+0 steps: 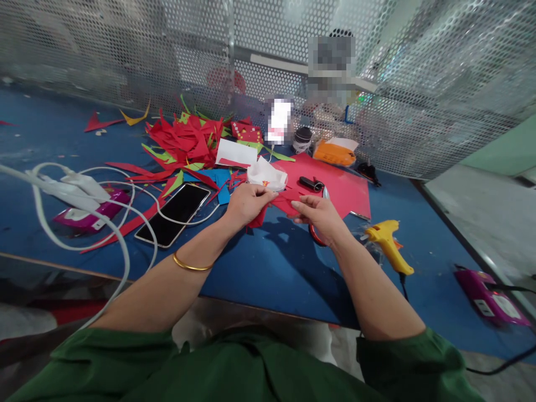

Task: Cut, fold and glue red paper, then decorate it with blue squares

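Between my two hands, a red felt piece [283,202] is held up over the blue table. My left hand [247,205] pinches its left end, thumb against fingers. On the other end, the fingers of my right hand [315,215] close on the same piece. Part of the red material hangs below my left hand. Just beyond it sits a white bowl-like paper or cloth item [267,174] with a small red and yellow mark. Under my right hand, red-handled scissors [317,237] lie partly hidden. A red sheet [341,178] lies behind, with a small black object [310,183] on it.
A pile of red and green scraps [188,139] lies at the back left. A dark phone [173,215], white cables [125,245] and a purple power strip [90,215] are at left. A yellow glue gun [387,240] and another purple strip [488,296] lie right. A perforated metal screen [192,61] stands behind.
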Demonstrator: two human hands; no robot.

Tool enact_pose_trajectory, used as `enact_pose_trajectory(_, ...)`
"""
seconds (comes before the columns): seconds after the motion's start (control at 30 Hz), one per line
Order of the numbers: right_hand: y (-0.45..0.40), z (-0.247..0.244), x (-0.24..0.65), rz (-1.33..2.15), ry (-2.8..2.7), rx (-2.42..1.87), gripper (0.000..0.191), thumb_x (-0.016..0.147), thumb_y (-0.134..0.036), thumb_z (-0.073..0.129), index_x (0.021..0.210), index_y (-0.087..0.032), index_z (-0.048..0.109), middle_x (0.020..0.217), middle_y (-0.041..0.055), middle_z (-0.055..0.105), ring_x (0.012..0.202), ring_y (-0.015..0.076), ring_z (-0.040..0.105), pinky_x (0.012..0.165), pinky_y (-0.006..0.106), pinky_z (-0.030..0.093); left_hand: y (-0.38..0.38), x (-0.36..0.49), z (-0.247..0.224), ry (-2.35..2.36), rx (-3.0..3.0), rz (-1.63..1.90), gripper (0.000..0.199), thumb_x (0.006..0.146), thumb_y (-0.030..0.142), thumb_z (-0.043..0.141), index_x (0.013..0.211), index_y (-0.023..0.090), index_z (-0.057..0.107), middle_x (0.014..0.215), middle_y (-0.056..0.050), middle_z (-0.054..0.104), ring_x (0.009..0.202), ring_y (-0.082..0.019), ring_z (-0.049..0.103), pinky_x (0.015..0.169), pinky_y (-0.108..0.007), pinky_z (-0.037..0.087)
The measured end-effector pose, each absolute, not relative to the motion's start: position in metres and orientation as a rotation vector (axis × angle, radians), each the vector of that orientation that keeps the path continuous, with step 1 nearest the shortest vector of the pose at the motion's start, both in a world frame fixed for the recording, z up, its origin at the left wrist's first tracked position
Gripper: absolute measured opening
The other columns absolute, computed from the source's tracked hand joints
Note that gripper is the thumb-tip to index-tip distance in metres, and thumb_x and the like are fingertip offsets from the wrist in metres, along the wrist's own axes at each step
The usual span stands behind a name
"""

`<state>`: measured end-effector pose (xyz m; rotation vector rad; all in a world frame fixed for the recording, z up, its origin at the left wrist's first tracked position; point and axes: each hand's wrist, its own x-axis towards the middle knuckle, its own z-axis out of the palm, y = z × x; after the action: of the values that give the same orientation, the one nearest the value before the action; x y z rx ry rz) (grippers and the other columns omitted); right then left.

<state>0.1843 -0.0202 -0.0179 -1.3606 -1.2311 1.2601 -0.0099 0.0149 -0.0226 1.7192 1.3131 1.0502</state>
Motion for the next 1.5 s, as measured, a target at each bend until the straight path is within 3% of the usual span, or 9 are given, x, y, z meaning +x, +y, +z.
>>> enact_pose_trajectory(0.1, -0.022, -0.02, 0.179, 1.302, -1.164, -1.336, 0.037, 0.057, -0.041, 0.086, 0.084, -0.019, 0.071, 0.086, 0.0042, 0.073, 0.067, 0.0148, 0.069, 0.054, 0.024, 0.051, 0.011, -0.007, -0.021, 1.253, 1.615, 1.077, 0.031, 0.078, 0.046, 0.066, 0.066, 0.019, 0.073, 0.059, -0.002, 0.066, 0.056, -0.014, 0.055, 0.058, -0.027, 0.041)
enact_pose_trajectory(0.23, -0.02, -0.024, 0.178, 1.256, -1.065, -1.303, 0.038, 0.053, -0.036, 0.087, 0.082, -0.019, 0.068, 0.075, 0.0012, 0.071, 0.061, 0.0118, 0.065, 0.052, 0.022, 0.048, 0.007, -0.005, -0.02, 1.175, 1.517, 1.054, 0.026, 0.075, 0.042, 0.072, 0.065, 0.018, 0.074, 0.061, -0.002, 0.069, 0.058, -0.014, 0.057, 0.061, -0.027, 0.044)
enact_pose_trajectory(0.37, -0.018, -0.025, 0.178, 1.215, -0.981, -1.277, 0.042, 0.053, -0.04, 0.087, 0.082, -0.022, 0.064, 0.067, -0.0046, 0.063, 0.061, 0.011, 0.063, 0.052, 0.022, 0.047, 0.008, -0.004, -0.019, 1.124, 1.374, 1.089, 0.019, 0.068, 0.037, 0.081, 0.069, 0.019, 0.077, 0.068, -0.002, 0.073, 0.068, -0.016, 0.063, 0.07, -0.029, 0.049)
enact_pose_trajectory(0.53, -0.026, -0.022, 0.169, 1.336, -0.986, -1.262, 0.044, 0.052, -0.049, 0.087, 0.077, -0.02, 0.066, 0.07, -0.0032, 0.062, 0.052, 0.0073, 0.053, 0.044, 0.022, 0.038, 0.008, -0.001, -0.021, 1.072, 1.214, 1.171, 0.012, 0.071, 0.031, 0.078, 0.073, 0.02, 0.079, 0.084, -0.005, 0.078, 0.083, -0.018, 0.068, 0.081, -0.031, 0.052)
enact_pose_trajectory(0.83, -0.034, -0.029, 0.155, 1.352, -1.035, -1.266, 0.041, 0.052, -0.05, 0.087, 0.057, -0.02, 0.059, 0.047, -0.0074, 0.045, 0.043, 0.0065, 0.034, 0.042, 0.024, 0.026, -0.003, 0.01, -0.027, 1.026, 1.252, 1.138, 0.014, 0.071, 0.032, 0.076, 0.07, 0.019, 0.078, 0.076, -0.005, 0.076, 0.073, -0.017, 0.065, 0.071, -0.031, 0.053)
enact_pose_trajectory(1.0, -0.033, -0.035, 0.154, 1.267, -1.023, -1.271, 0.039, 0.053, -0.051, 0.085, 0.058, -0.021, 0.061, 0.049, -0.0057, 0.048, 0.045, 0.008, 0.035, 0.043, 0.025, 0.028, -0.001, 0.01, -0.029, 1.046, 1.247, 1.217, 0.012, 0.068, 0.032, 0.079, 0.07, 0.02, 0.079, 0.08, -0.003, 0.077, 0.083, -0.017, 0.066, 0.083, -0.031, 0.052)
enact_pose_trajectory(1.17, -0.034, -0.03, 0.156, 1.239, -1.074, -1.242, 0.034, 0.058, -0.051, 0.081, 0.063, -0.022, 0.065, 0.051, -0.0052, 0.048, 0.046, 0.0087, 0.035, 0.045, 0.025, 0.029, 0.004, 0.008, -0.031, 1.086, 1.184, 1.264, 0.028, 0.062, 0.043, 0.085, 0.072, 0.018, 0.079, 0.08, -0.004, 0.077, 0.082, -0.02, 0.067, 0.077, -0.031, 0.053)
enact_pose_trajectory(1.33, -0.035, -0.021, 0.159, 1.187, -1.105, -1.186, 0.039, 0.069, -0.058, 0.072, 0.06, -0.025, 0.053, 0.051, -0.0073, 0.034, 0.044, 0.0094, 0.03, 0.044, 0.026, 0.032, 0.011, 0.004, -0.035, 1.137, 1.102, 1.291, 0.025, 0.063, 0.041, 0.085, 0.072, 0.019, 0.078, 0.077, -0.004, 0.077, 0.077, -0.019, 0.067, 0.074, -0.031, 0.053)
enact_pose_trajectory(1.5, -0.024, -0.02, 0.177, 0.976, -1.034, -1.199, 0.049, 0.084, -0.058, 0.055, 0.056, -0.027, 0.028, 0.05, -0.008, 0.023, 0.041, 0.0109, 0.026, 0.044, 0.029, 0.035, 0.014, 0.002, -0.037, 1.168, 1.065, 1.295, 0.016, 0.067, 0.035, 0.083, 0.07, 0.021, 0.077, 0.073, -0.002, 0.075, 0.072, -0.017, 0.066, 0.071, -0.031, 0.053)
